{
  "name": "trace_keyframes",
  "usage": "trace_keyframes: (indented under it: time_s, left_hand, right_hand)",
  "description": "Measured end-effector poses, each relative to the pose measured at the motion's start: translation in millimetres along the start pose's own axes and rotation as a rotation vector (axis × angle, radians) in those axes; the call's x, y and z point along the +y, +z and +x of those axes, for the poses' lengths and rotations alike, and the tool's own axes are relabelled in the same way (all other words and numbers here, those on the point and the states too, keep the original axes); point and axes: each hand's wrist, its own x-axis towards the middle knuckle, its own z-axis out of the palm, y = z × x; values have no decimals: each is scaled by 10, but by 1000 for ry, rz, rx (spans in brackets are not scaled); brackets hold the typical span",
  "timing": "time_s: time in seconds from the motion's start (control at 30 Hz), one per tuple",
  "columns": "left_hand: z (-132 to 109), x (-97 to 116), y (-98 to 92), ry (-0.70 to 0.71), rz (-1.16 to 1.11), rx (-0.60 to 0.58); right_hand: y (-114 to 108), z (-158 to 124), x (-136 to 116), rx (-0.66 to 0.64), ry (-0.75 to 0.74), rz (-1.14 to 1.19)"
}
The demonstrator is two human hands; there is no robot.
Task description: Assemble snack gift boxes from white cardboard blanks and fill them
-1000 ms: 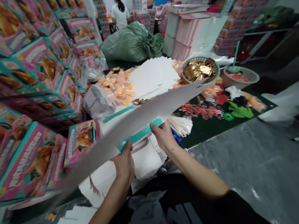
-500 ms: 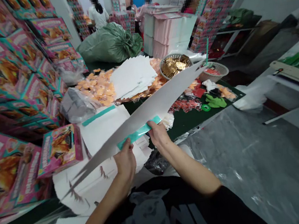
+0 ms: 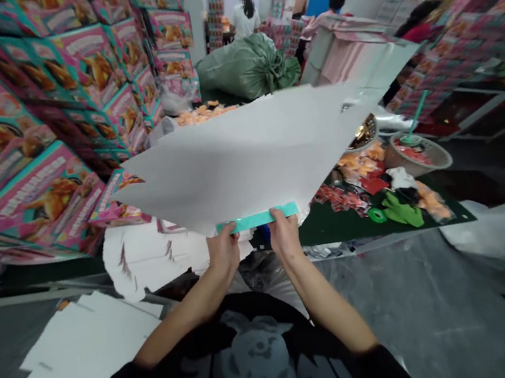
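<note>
A large white cardboard sheet (image 3: 238, 159) with a teal strip along its near edge is held up in front of me. My left hand (image 3: 223, 248) pinches the left part of that strip, thumb on top. My right hand (image 3: 285, 235) grips the strip farther right in the same way. The fingers under the sheet are hidden. Beneath the sheet's left side, more white cardboard pieces (image 3: 139, 258) lie on the table. Much of the table behind is covered from view by the sheet.
Printed pink and teal boxes (image 3: 94, 67) are stacked high at the left. To the right lie a green cloth piece (image 3: 402, 210), red packets (image 3: 343, 200) and a basket (image 3: 438, 153). Behind are a green sack (image 3: 247, 65) and several people. White sheets (image 3: 79, 363) lie low at the left.
The sheet has gone from steeply tilted, nearly edge-on, to spread flatter with its white face showing. Both hands still hold its teal strip. My view has turned left.
</note>
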Motion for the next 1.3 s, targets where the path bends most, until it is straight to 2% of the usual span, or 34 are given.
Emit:
trace_keyframes:
  time_s: [0.2,0.37,0.53,0.63,0.77,0.87,0.9,0.97,1.03,1.07,1.1,1.2,1.3]
  left_hand:
    - [-1,28,73,-58,-43,-15]
    - [15,-31,149,-101,-70,-24]
    - [85,-86,136,-117,26,-16]
    - [176,-37,108,-90,98,-11]
    - [269,64,114,-18,112,-26]
    - [322,137,156,62,153,-77]
    - [358,180,168,83,177,-87]
    - [484,328,171,111,218,-84]
    - [685,564,144,146,272,-45]
    - [807,707,124,174,317,-21]
    - [936,857,106,220,429,-1]
    - [1317,1273,129,377,837,-99]
    - [1575,1569,318,460,1094,-232]
  right_hand:
    - [41,16,43,90,21,63]
    - [112,-35,194,84,37,78]
    - [86,-51,320,53,76,35]
    - [39,-9,268,18,70,34]
    - [-27,95,205,-14,-76,-51]
    - [-81,169,189,-26,-117,-145]
    - [-110,190,160,-70,-108,-187]
    - [-188,230,33,-277,-60,-259]
    - [-280,270,-176,-505,-1,-248]
    - [-322,293,-291,-564,18,-208]
    - [-355,318,-400,-577,29,-154]
    - [-380,401,-581,-527,73,-56]
    - [-293,474,-477,-548,186,-144]
